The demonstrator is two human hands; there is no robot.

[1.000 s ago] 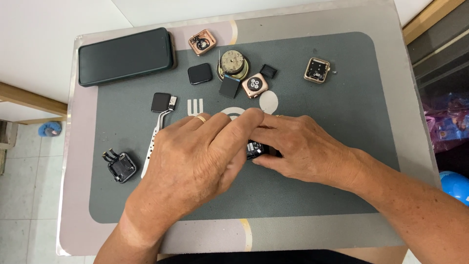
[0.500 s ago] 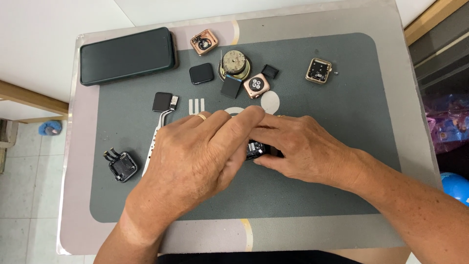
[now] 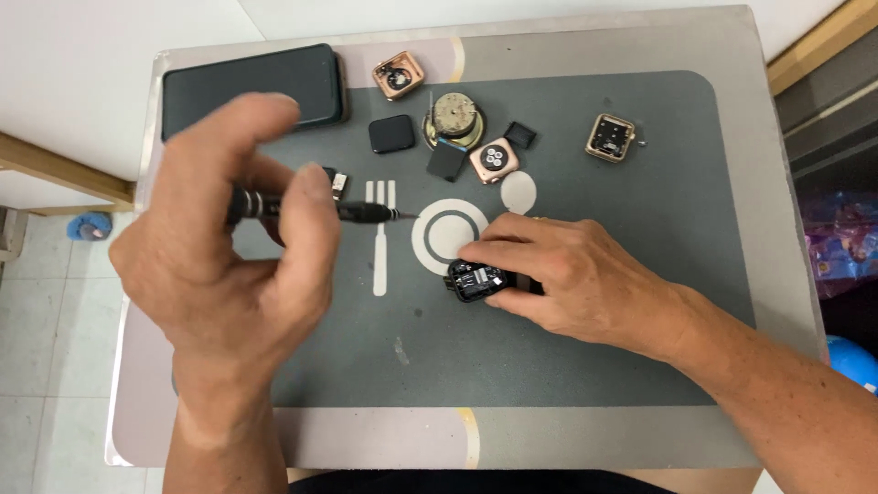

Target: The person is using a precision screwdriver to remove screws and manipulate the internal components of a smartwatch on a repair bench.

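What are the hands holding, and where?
Left hand grips a screwdriver by its handle; right hand pins an open watch case by its side.

The left hand (image 3: 229,284) is up off the mat (image 3: 585,366) now and sits closer to the camera, so it looks big. Before, it lay on top of the right hand (image 3: 567,274), and both covered the small black watch case (image 3: 476,280). Now the case shows, with its open side up. The left hand now shows a thin black screwdriver (image 3: 311,209) between thumb and fingers, with the tip pointing right, over the white ring (image 3: 450,233) printed on the mat. The ring and the white fork shape (image 3: 380,233) show now. The tweezers and the small black part at the left are hidden, maybe behind the raised hand.
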